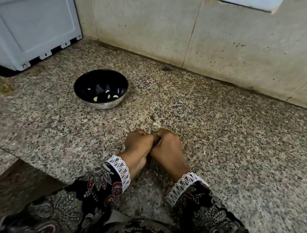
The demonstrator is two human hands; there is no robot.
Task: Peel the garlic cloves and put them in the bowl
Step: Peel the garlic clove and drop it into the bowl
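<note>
Left hand (139, 143) and right hand (166, 147): fingers curled together, presumably peeling a hidden clove; bowl (101, 105) at ten o'clock held four peeled cloves (95, 98).

The left hand (139, 143) and right hand (166, 147) are meeting knuckle to knuckle low over the speckled counter (239, 142), fingers (158, 133) curling inward; whatever they are pinching is hidden. A dark bowl (101, 88) is sitting well beyond them to the left, holding four peeled cloves (106, 95). A white appliance (33, 22) is standing at the far left against the wall (230, 39).
</note>
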